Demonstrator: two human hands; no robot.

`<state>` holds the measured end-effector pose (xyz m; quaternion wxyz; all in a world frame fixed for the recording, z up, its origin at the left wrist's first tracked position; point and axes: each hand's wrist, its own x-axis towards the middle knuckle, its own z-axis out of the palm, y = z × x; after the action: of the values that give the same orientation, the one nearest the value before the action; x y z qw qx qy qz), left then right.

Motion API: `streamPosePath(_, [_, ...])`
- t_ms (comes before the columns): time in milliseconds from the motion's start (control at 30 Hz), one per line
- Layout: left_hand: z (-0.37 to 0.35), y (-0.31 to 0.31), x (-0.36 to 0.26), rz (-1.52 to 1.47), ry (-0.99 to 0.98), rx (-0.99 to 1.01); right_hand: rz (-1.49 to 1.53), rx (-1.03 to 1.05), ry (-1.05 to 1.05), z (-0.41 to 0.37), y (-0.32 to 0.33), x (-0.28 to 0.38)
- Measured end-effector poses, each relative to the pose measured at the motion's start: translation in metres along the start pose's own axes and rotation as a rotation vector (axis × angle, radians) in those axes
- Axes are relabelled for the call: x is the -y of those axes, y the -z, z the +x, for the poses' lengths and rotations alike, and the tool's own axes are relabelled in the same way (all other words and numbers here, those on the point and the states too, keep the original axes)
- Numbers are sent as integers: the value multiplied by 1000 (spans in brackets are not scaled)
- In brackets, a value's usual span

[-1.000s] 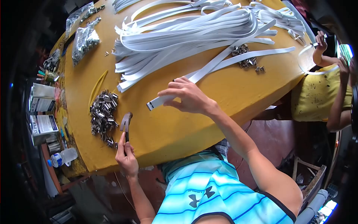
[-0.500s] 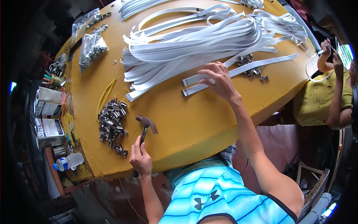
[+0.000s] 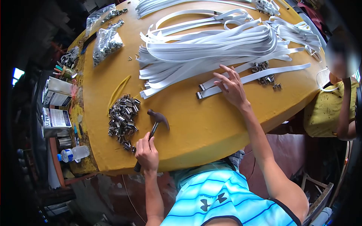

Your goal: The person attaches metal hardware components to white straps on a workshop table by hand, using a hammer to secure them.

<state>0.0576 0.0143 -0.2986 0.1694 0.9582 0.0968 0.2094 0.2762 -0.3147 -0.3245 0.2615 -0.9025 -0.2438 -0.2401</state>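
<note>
My left hand (image 3: 147, 153) is wrapped round the dark handle of a claw hammer (image 3: 158, 117), whose head points away from me over the yellow tabletop. A heap of shiny metal clips (image 3: 123, 118) lies just left of the hammer. My right hand (image 3: 233, 87) is open, fingers spread and slightly bent, over two white straps. The nearer white strap (image 3: 281, 71) has a metal clip (image 3: 199, 95) on its left end; a second strap end with a metal tip lies just behind it. Beyond my fingers is a large bundle of white straps (image 3: 211, 43).
Dark metal buckles (image 3: 267, 77) lie by the straps on the right. A clear bag of metal parts (image 3: 107, 45) and a yellow cord (image 3: 120, 90) are on the left. Cans (image 3: 56, 118) and a water bottle (image 3: 74, 153) stand along the left edge. Another person (image 3: 326, 109) is at the right.
The view has shifted, so the table appears further right and slightly higher. My right hand has drawn back slightly from the straps, with its fingers more spread. My left hand keeps the hammer.
</note>
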Motion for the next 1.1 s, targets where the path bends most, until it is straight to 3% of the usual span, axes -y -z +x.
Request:
streamPosePath(167, [37, 12, -8, 120, -193, -99, -60, -53, 22, -1, 1, 1])
streamPosePath(233, [58, 20, -25, -108, -93, -123, -69, -62, 42, -1, 2, 6])
streamPosePath(300, [90, 27, -37, -165, -173, -214, -111, -81, 55, 1, 5, 11])
streamPosePath(367, [120, 32, -51, -431, -30, -118, -111, -89, 77, 0, 6, 12])
streamPosePath(433, [161, 14, -54, -566, -18, -147, -98, -95, 67, 1, 9, 14])
streamPosePath(500, [212, -9, -50, -533, 31, -52, -123, -146, 112, 2, 9, 19])
streamPosePath(567, [257, -41, -49, -444, 79, -43, -79, -180, 0, -4, 0, 14])
streamPosePath(600, [280, -75, -32, -243, -2, -128, -112, -217, 40, -3, 2, 13])
streamPosePath(700, [312, -102, -31, -283, 191, 127, -133, -267, 109, -6, 1, 8])
streamPosePath(800, [318, -114, -34, -313, 134, 126, -131, -319, 96, -6, 4, 8])
streamPosePath(867, [296, -70, -68, -612, 245, 65, -51, -321, 62, -7, 5, 7])
streamPosePath(900, [289, -63, -72, -774, 181, 29, -57, -329, 53, -6, 8, 15])
streamPosePath(967, [258, -23, -95, -1004, 100, 30, 757, -214, -722, -3, 19, 35])
streamPosePath(1000, [244, -8, -101, -1003, 99, 35, 1006, -97, -801, -5, 12, 25])
streamPosePath(1033, [229, 6, -105, -1018, 59, 45, 1005, -97, -807, -3, 13, 29])
streamPosePath(1100, [197, 28, -108, -1077, 8, 35, 1679, 81, -1008, 12, 19, 45])
